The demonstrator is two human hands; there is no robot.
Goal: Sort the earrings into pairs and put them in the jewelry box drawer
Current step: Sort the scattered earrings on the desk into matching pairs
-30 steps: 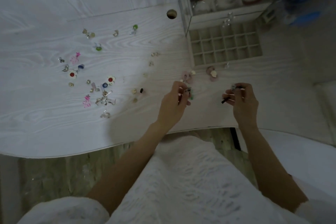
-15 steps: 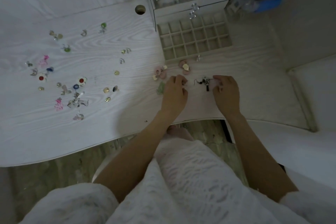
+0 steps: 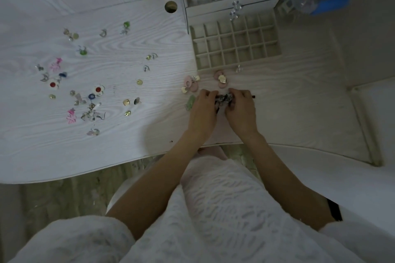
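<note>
Dark dangle earrings (image 3: 223,98) bunched between both hands; left hand (image 3: 204,109) and right hand (image 3: 241,106) fingers curled, pinching them. Orientation indiscernible.

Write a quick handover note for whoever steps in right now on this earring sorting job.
Left hand and right hand: both pinch the dark dangly earrings between them, low over the desk.
Drawer: pulled open, its compartments look empty.
Set out in front of the drawer: two pink earrings; a pale green one lies by the left hand.
Left to do: put pairs in the drawer, then match the loose earrings scattered further left.
</note>
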